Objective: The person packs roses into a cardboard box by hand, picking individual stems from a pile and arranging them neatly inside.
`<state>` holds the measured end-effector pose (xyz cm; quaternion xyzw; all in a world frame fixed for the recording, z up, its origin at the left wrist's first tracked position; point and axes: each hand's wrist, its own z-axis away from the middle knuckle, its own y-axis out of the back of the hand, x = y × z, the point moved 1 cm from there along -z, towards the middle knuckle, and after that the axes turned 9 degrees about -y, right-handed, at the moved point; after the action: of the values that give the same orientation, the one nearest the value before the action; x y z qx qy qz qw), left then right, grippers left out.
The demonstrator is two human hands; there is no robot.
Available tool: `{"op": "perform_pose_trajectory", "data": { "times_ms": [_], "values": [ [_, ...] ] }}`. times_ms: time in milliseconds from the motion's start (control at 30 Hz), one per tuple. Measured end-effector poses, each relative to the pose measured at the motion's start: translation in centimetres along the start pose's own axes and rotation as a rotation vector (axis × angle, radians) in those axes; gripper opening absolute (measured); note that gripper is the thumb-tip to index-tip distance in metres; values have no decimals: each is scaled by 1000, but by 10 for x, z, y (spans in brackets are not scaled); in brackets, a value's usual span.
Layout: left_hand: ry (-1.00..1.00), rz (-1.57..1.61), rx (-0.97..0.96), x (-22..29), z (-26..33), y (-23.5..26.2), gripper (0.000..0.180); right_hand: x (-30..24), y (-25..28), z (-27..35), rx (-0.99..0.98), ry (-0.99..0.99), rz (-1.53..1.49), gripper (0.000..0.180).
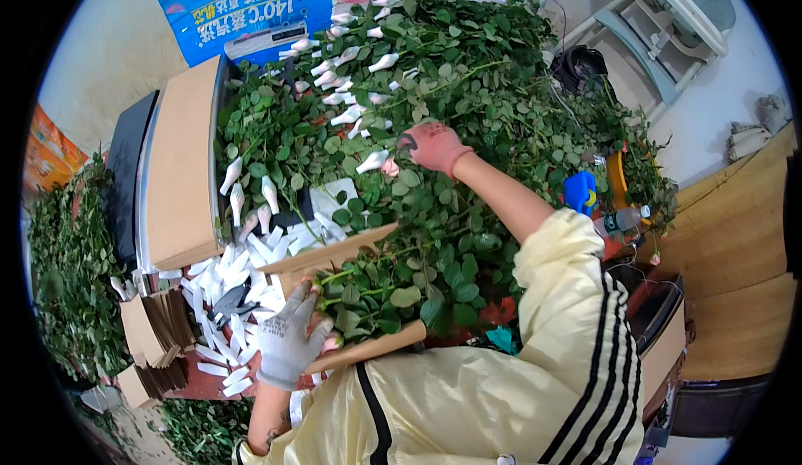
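Observation:
My left hand (288, 338), in a pale grey work glove, lies with fingers spread on the near end of a bunch of leafy roses (409, 285). Brown cardboard (334, 252) is folded around that bunch, and a pink bloom (332, 344) shows beside my thumb. Farther off, my right hand (433, 147), in a pinkish-red glove, is over the big heap of roses (468, 72). Its fingers are curled; what they hold, if anything, is hidden among the leaves. Just left of it are a white-sleeved rosebud (373, 161) and a bare pink rose (390, 167).
Loose white foam sleeves (242, 277) are scattered left of the bunch. Beyond them stand a stack of cardboard sheets (185, 164) and smaller folded cardboard pieces (154, 327). On the right are a blue tape dispenser (579, 192), a plastic bottle (625, 218) and a high chair (668, 22).

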<state>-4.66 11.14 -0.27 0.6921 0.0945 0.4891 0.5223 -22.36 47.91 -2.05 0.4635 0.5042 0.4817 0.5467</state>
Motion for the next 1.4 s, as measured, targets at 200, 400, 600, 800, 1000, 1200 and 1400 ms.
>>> {"op": "perform_pose_trajectory", "data": {
  "times_ms": [200, 400, 600, 800, 1000, 1200, 1400],
  "values": [
    [-34, -70, 89, -6, 11, -4, 53, -11, -78, -66, -52, 297, 473, 21],
    [-17, -59, 85, -4, 6, -5, 52, -20, -38, -52, -138, 182, 520, 21],
    [57, -69, -11, 7, 4, 2, 52, 28, 78, -42, 729, 48, -122, 25],
    [34, -26, 17, 0, 9, -1, 52, 135, 206, 21, 1181, -281, -325, 30],
    [-11, -37, 76, -7, 9, -7, 52, 229, 253, 102, 1309, -313, -801, 27],
    [-31, 18, 162, -11, 15, -9, 45, 75, 159, 70, 642, 37, -685, 23],
    [0, 119, 152, -9, 13, -12, 45, 25, 36, 22, 160, -7, -350, 32]
  ]
}}
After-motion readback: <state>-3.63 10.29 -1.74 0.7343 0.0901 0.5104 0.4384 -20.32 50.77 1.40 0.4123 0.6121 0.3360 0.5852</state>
